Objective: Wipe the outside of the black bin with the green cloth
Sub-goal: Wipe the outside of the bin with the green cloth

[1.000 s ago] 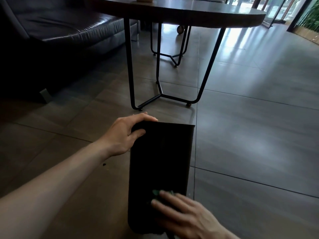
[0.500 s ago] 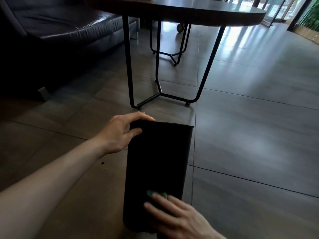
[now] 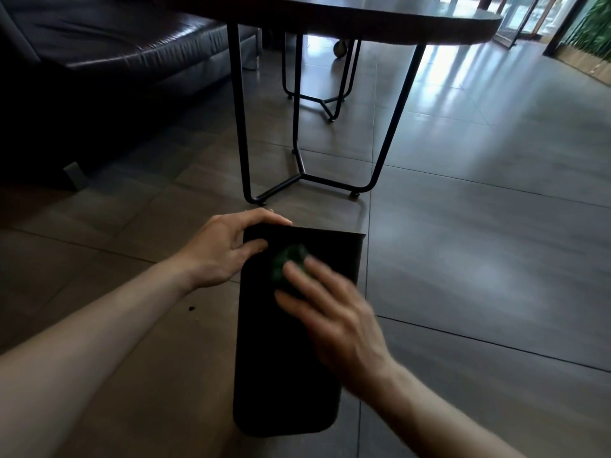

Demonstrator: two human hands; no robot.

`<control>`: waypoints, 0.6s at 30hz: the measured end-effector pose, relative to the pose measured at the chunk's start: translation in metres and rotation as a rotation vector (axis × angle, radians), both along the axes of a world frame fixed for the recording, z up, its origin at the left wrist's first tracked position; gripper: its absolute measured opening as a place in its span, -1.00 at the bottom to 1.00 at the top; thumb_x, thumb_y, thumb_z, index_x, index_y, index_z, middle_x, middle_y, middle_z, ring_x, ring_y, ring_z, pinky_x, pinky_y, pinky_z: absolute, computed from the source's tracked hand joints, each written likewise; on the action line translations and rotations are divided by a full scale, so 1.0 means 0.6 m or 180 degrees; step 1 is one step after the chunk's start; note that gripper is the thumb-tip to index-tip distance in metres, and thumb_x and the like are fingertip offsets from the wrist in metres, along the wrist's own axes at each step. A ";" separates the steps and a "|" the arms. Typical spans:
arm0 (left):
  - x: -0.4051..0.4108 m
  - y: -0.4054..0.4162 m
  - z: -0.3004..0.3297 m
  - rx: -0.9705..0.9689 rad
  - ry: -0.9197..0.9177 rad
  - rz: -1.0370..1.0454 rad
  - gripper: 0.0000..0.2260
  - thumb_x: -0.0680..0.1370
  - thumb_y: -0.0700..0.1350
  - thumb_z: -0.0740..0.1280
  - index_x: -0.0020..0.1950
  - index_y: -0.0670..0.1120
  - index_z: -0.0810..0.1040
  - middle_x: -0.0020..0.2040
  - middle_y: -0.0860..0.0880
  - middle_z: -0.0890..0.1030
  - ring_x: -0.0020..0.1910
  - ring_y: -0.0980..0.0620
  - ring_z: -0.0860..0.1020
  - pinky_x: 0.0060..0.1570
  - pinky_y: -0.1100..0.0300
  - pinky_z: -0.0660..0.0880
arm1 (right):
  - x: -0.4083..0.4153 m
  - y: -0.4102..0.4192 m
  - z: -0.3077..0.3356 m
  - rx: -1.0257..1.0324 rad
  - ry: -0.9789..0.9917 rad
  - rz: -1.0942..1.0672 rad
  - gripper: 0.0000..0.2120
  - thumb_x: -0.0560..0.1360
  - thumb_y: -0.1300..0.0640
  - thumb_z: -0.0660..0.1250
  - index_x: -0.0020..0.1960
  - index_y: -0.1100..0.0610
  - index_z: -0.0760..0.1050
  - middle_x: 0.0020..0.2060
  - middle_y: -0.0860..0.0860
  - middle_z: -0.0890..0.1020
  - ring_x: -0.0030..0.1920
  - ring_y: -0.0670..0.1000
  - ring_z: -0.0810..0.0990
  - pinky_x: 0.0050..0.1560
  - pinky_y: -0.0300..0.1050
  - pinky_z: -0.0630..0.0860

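Note:
The black bin (image 3: pixel 284 365) lies tipped on the tiled floor, its long side facing me and its far end pointing toward the table. My left hand (image 3: pixel 224 249) grips the far left corner of that end, thumb on the upper face. My right hand (image 3: pixel 334 312) presses the bunched green cloth (image 3: pixel 287 262) flat against the bin's upper face near the far end; only a small part of the cloth shows beyond my fingertips.
A round dark table (image 3: pixel 363 21) on thin black metal legs (image 3: pixel 239 127) stands just beyond the bin. A dark leather sofa (image 3: pixel 115 51) fills the upper left. Open tiled floor (image 3: pixel 479 259) stretches to the right.
My right hand has slid the green cloth from the near end of the bin up to its far end. My left hand has kept its hold on the far corner.

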State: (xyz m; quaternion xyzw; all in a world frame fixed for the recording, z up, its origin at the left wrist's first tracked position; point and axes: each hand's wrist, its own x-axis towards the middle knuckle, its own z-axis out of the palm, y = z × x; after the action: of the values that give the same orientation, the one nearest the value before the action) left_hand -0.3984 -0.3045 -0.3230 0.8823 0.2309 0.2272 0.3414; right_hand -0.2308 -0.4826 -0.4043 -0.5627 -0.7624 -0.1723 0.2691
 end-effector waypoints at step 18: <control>0.014 -0.009 -0.001 -0.0028 -0.0056 -0.0138 -0.60 0.55 -0.39 0.34 0.28 0.01 0.61 0.23 0.12 0.63 0.29 0.43 0.46 0.28 0.55 0.27 | -0.022 -0.003 0.002 0.0038 -0.0061 -0.0037 -0.69 0.63 0.18 0.29 0.35 0.01 0.56 0.52 0.08 0.42 0.55 0.20 0.33 0.40 0.18 0.46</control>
State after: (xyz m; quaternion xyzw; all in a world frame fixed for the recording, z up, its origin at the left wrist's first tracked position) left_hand -0.3897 -0.3101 -0.3235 0.8836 0.2098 0.2264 0.3520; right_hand -0.2441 -0.4845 -0.4029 -0.5638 -0.7607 -0.1838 0.2641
